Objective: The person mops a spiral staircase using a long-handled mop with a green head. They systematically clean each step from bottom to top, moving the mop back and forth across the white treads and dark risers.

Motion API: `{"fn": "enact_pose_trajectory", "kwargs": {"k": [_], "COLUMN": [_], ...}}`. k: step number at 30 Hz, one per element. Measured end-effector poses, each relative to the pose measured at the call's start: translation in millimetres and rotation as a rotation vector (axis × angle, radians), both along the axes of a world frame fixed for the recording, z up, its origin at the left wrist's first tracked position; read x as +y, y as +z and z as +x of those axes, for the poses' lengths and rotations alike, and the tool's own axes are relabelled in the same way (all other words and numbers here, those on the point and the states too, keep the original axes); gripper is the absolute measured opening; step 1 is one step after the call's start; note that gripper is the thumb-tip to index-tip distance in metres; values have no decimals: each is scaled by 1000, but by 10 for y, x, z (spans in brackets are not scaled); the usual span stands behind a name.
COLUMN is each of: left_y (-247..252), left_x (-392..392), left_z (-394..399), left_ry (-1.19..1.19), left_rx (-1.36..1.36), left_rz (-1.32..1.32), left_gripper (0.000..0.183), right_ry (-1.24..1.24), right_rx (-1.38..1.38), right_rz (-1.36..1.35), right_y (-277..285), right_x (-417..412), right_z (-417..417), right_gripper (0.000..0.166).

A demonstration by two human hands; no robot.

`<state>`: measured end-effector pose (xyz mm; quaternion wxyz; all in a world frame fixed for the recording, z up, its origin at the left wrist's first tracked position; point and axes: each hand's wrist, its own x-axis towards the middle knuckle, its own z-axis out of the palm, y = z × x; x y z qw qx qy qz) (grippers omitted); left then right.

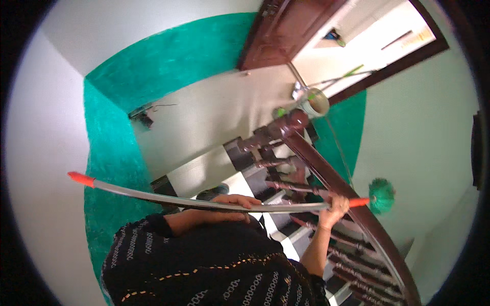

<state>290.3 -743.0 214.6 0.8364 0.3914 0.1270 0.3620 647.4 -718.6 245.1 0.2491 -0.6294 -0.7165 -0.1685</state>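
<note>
Across the front of my body runs a long metal pole (176, 199), which looks curved in this wide view. An orange-red plastic tip (81, 179) caps its left end. At the right end, past another orange-red piece (359, 202), sits a round green bristle brush head (381, 196). My left hand (236, 201) holds the pole about its middle, with the pole covering part of the palm. Close to the brush end, my right hand (335, 211) is wrapped around the pole, above the wooden handrail (325, 166).
The handrail ends at a turned newel post (296, 120) beside a pale bucket (317, 103). Black-and-white stairs (239, 187) descend next to the balusters (294, 187). A brown wooden door (287, 30) stands ajar. Some dark object (143, 118) lies by the green-painted wall (107, 107).
</note>
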Motion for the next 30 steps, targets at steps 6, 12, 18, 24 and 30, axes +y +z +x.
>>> {"fn": "enact_pose_trajectory", "kwargs": {"k": [6,12,18,24,30], "left_y": [15,1,-168,25,712], "left_x": [58,41,347,732,599], "left_z": [53,219,170,466,613], "left_ry": [-3,12,266,-19,239], "left_rx": [-28,-34,-209,-349,-155], "left_rz": [170,36,-229,-189,600], "left_gripper": [25,24,21,18,24], "right_ry": [-35,-119,-108,-326,-525], "right_rx": [-30,-94,-178,-322,9], "right_rz": [140,47,273,470,191], "right_y": [-17,107,1057,1650,594], "right_x": [4,-216,-191,-1003,-1383], "right_z": [53,179,-90,-133,-57], "right_gripper": [15,21,11,14,13]}}
